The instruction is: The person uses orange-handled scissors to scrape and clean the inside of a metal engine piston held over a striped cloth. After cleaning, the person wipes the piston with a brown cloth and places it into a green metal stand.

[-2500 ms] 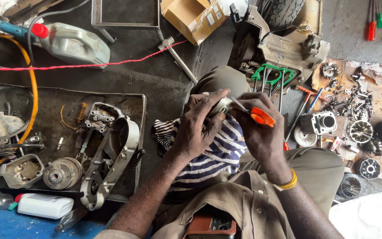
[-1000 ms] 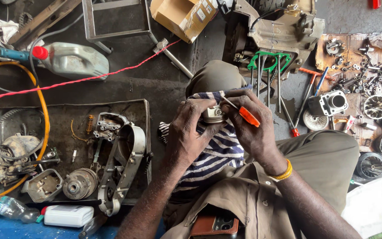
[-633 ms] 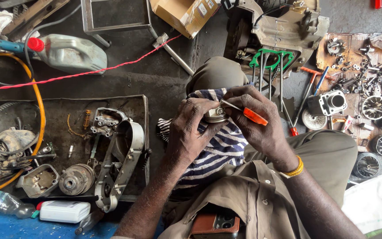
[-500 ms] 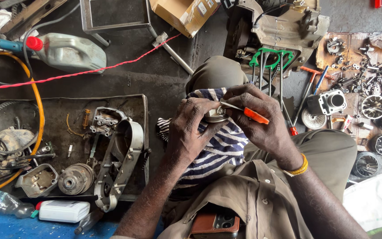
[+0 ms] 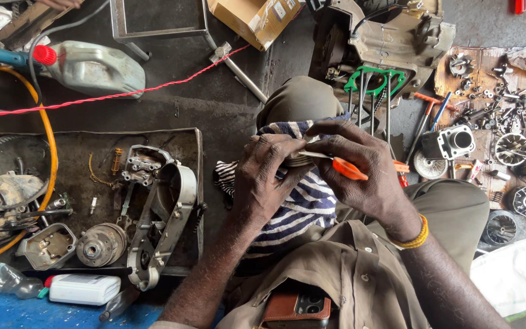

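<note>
Orange-handled screwdriver (image 5: 343, 167) lies pinched in the right hand (image 5: 366, 173), tip against a small metal part (image 5: 296, 159) that the left hand (image 5: 266, 176) clasps over a striped cloth (image 5: 302, 204) on the lap; beyond, a green gasket (image 5: 374, 79) sits on an engine block (image 5: 391, 36).

bare floor (image 5: 226, 109) left of the knee lies open; parts tray (image 5: 197, 183) crowds lower left.
</note>
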A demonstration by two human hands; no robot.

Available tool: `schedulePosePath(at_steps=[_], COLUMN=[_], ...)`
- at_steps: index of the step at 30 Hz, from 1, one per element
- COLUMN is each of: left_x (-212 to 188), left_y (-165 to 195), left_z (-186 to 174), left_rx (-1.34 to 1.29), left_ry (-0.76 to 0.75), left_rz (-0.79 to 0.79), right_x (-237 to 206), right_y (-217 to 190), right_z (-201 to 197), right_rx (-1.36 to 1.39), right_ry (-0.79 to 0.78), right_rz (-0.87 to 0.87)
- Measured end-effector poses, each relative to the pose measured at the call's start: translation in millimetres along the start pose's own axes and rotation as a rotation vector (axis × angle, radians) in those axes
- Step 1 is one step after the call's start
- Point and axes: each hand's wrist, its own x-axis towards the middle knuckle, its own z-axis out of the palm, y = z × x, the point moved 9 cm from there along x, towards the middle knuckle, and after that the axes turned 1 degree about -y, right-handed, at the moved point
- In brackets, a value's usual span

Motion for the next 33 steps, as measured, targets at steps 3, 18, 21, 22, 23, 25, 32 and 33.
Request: schedulePosePath(at_steps=[3, 18, 21, 22, 23, 25, 32, 33], left_x=[-1, -9, -7, -7, -6, -5, -5, -5], left_y=[-1, 0, 1, 0, 0, 0, -3, -4], left_z=[0, 9, 6, 5, 5, 5, 5, 4], left_rx=[0.013, 0.05, 0.004, 0.008, 0.01, 0.008, -0.048, -0.064], left_ry=[0.004, -0.037, -0.038, -0.036, -0.035, -0.035, -0.027, -0.022], left_rz=[-0.009, 0.041, 0.037, 0.032, 0.027, 0.023, 0.022, 0.022], right_x=[1, 10, 9, 9, 8, 8, 8, 6], right_y=[-7, -10, -7, -9, -11, -12, 17, 23], right_z=[-3, -4, -3, -3, -4, -5, -1, 1], right_rx=[0.008, -0.036, -0.028, -0.047, -0.067, -0.108, 0.083, 0.131], right_ry=[0.021, -0.053, -0.033, -0.017, -0.001, 0.007, -0.066, -0.079], right_rz=[-0.026, 0.106, 0.123, 0.094, 0.065, 0.043, 0.334, 0.405])
